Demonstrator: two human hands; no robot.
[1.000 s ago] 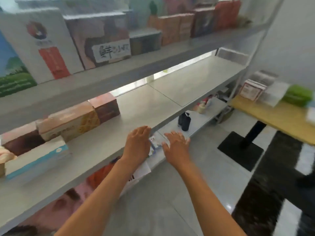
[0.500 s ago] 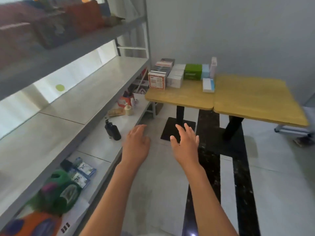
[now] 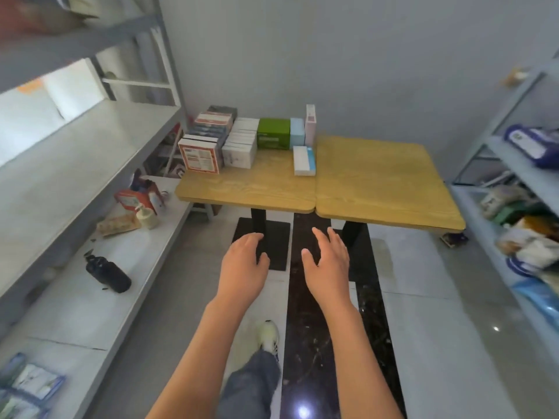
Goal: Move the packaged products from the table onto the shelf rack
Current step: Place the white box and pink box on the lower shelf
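Wooden table now fills the view at 12 o'clock, where a second ago the shelf rack did; its packaged products wait at 11 o'clock, while left hand and right hand hang relaxed, empty, ready for another fetch

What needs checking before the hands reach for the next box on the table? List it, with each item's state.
1. Left hand free: ok, fingers relaxed, holding nothing.
2. Right hand free: ok, open and empty.
3. Boxes left on the table: ok, a cluster stands at its far left corner.
4. Easiest pick: ok, the white and blue box lies apart from the rest, nearest the front.
5. Hands within reach of the boxes: not ok, both hover short of the table's near edge.
6. Space on the shelf rack: ok, its middle shelf shows bare surface.
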